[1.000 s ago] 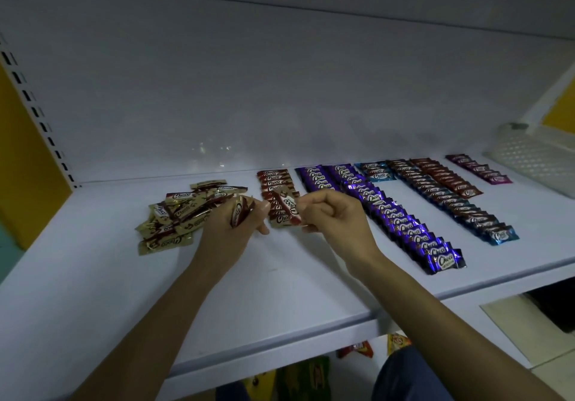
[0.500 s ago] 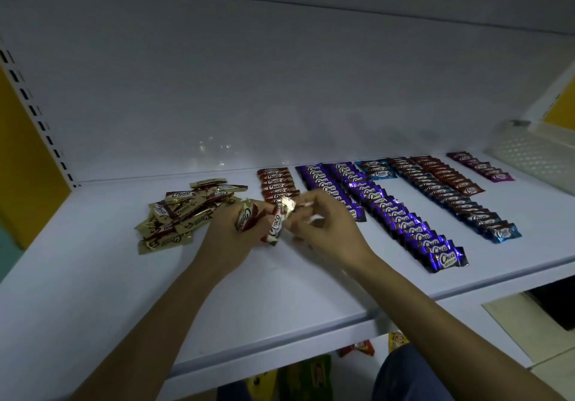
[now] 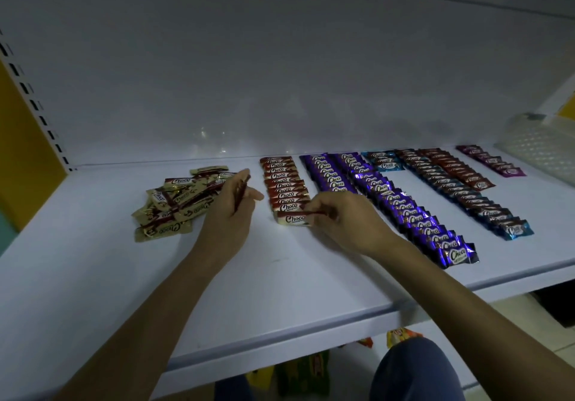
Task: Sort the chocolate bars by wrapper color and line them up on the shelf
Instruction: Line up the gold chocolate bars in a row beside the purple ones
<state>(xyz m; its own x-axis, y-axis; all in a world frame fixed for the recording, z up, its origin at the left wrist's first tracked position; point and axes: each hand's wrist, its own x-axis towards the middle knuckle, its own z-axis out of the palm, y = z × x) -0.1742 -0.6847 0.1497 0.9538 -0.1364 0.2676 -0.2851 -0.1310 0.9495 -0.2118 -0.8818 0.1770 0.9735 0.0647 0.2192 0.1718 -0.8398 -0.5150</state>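
Red-and-white bar (image 3: 294, 217), one: pinched at its right end by the right hand (image 3: 345, 220), set on the white shelf (image 3: 124, 276) at the near end of the red row (image 3: 281, 182), touching the bar behind. Left hand (image 3: 228, 214): fingers curled round a second red bar (image 3: 241, 190), held edge-on just beside the unsorted gold pile (image 3: 174, 207). Purple rows (image 3: 389, 201) lay to the right. Step judged: placing into the red row. Next move probably called for release, squaring the bar with its neighbours, then taking the left hand's bar.

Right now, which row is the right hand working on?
The red row, leftmost of the lines, beside the loose pile; the right hand pinches the bar at its near end.
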